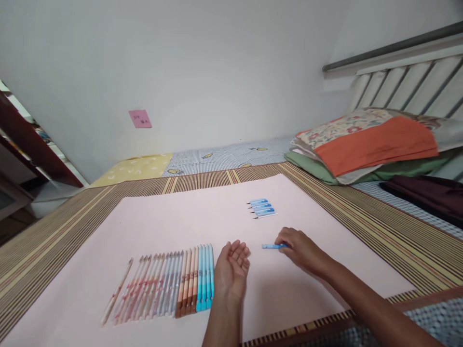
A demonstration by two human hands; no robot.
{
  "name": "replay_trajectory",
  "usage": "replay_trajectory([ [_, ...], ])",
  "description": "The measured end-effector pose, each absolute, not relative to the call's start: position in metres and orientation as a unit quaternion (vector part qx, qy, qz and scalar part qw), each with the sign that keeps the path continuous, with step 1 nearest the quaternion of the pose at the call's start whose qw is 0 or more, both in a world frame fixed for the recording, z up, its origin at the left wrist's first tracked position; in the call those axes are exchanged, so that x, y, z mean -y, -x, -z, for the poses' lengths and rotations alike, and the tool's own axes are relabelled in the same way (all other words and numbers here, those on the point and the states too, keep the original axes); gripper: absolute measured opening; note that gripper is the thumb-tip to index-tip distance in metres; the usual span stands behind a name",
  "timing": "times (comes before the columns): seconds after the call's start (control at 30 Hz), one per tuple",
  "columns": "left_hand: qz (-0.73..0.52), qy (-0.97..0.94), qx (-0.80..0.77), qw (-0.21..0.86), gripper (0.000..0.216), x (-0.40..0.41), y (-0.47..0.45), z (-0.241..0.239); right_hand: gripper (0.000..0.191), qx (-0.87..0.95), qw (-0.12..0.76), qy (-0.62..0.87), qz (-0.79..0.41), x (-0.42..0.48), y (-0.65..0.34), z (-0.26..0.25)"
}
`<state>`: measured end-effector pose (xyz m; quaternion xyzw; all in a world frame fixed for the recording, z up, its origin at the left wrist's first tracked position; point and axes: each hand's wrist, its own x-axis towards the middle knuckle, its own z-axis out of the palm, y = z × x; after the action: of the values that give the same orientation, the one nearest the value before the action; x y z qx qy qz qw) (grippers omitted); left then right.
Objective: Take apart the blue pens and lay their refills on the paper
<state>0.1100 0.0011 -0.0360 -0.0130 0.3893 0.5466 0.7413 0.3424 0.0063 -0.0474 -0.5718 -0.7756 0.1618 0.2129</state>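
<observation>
My right hand [294, 245] pinches a short blue pen-like stick [269, 246] just above the pink sheet, its left end showing past the fingers. My left hand [234, 270] rests palm up beside it, empty, with the fingers loosely curled but apart. Beyond the hands lies a small stack of short blue pens [261, 207] with thin dark tips pointing left. The nearest piece of that group is a slim white stick [265, 216]. Left of my left hand, a row of long pens [159, 284] is laid side by side, running from pale pink and grey to brown and turquoise.
The pink sheet [188, 217] lies on a striped mat [83, 207] over a bed. Folded bedding with an orange band [383, 144] is piled at the right, near a white radiator [412, 86]. A pink note [140, 119] sticks to the wall.
</observation>
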Motion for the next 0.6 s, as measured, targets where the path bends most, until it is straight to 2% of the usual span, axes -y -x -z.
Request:
replay_trajectory([
  [0.6, -0.55, 0.013, -0.382, 0.743, 0.017, -0.004, -0.109, 0.04, 0.017, 0.738, 0.197, 0.642, 0.065, -0.085, -0.351, 0.071],
])
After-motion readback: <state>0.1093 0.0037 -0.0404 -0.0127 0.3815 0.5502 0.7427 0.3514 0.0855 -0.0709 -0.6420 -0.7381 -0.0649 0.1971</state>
